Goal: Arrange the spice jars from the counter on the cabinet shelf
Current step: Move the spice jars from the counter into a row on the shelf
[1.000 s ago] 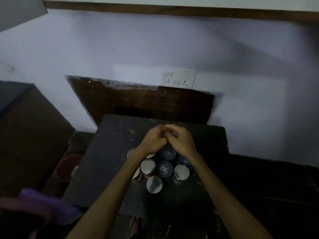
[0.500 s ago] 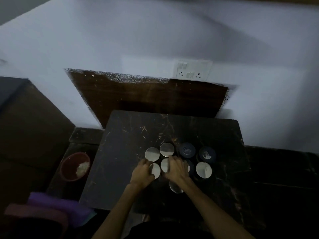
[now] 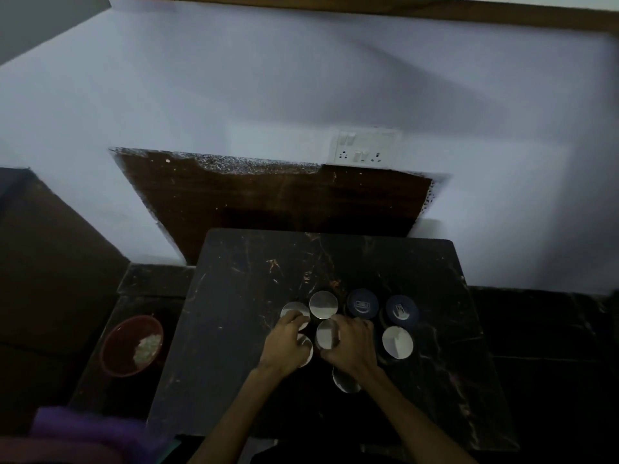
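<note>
I am making out no readable text from here. The two dark blue jar lids (image 3: 362, 303) (image 3: 401, 311) on the table (image 3: 234, 329) are each showing a pale printed emblem, but it is blurring too much to read.

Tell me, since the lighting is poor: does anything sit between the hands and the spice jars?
Nothing visible does. The left hand and right hand already rest on the cluster of spice jars on the dark counter. Whether either hand is actually gripping a jar cannot be told.
</note>
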